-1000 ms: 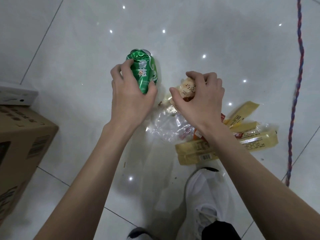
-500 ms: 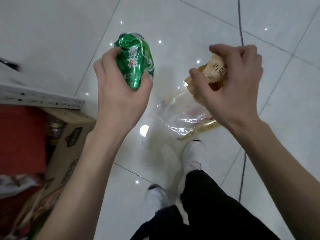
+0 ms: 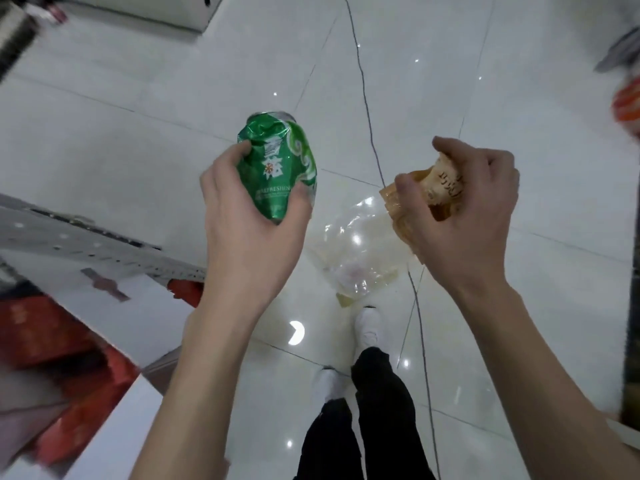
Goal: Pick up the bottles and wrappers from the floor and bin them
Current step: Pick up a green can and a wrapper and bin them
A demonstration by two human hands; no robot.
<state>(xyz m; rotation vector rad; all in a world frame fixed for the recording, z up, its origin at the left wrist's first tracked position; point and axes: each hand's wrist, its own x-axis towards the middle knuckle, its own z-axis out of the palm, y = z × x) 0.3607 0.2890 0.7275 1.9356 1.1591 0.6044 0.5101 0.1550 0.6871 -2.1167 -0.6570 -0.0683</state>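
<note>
Wrappers (image 3: 440, 192) are bunched in my right hand (image 3: 460, 220), the fingers curled tight over the tan printed packets with the thumb pressing from the near side; a clear plastic bag (image 3: 356, 251) trails down from that bundle, above the floor. My left hand (image 3: 249, 230) is clamped on a crumpled green can (image 3: 277, 168) — fingers pressed into its dented left side, thumb against the lower right — held upright and clear of the white tiled floor (image 3: 138, 126). Both loads ride side by side, apart from each other. Below I see white shoes (image 3: 369, 327) and dark trousers (image 3: 363, 420). At the left edge, red boxes (image 3: 45, 341) sit under a pale shelf — too smeared to read. I cannot make out a bin; the orange blur (image 3: 627, 105) at far right is cut off.
</note>
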